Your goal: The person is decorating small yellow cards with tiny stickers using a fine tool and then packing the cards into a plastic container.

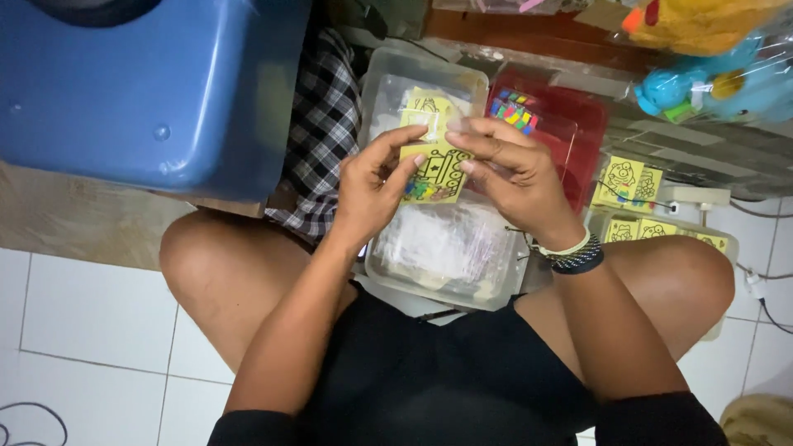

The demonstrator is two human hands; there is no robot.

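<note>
Two hands, left hand [372, 192] and right hand [514, 175], hold one yellow card [433, 162] (fingertip grip).

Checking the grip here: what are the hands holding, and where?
Both hands, left hand and right hand, hold a yellow picture card by its side edges.

- One camera only, worn on my head, looking almost straight down over my chest and lap as I sit on the white tiled floor [99, 330].
- It sits close: my forearms fill the lower middle, and my left hand [372, 194] and right hand [512, 177] meet near the centre of the frame.
- The view faces forward past my knees; the top edge cuts off the glossy blue plastic tub [157, 91] at the upper left corner.
- The clear rectangular plastic tray [438, 272] lies just beyond my lap.
</note>
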